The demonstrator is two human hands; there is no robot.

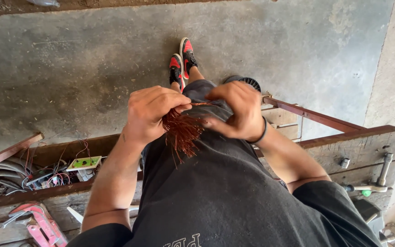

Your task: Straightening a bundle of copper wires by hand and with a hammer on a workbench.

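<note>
We see the left hand [154,112] clenched around a bundle of thin copper wire [182,129], whose frayed ends hang against the black shirt [225,192]. The right hand [236,112], with a dark band at its wrist, pinches strands at the bundle's top. Beside us, a green circuit board [84,162] lies among tangled cables on the wooden workbench [362,144].

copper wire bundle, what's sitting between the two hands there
In the head view, the copper wire bundle itself spans between the left hand and right hand; nothing else.
</note>
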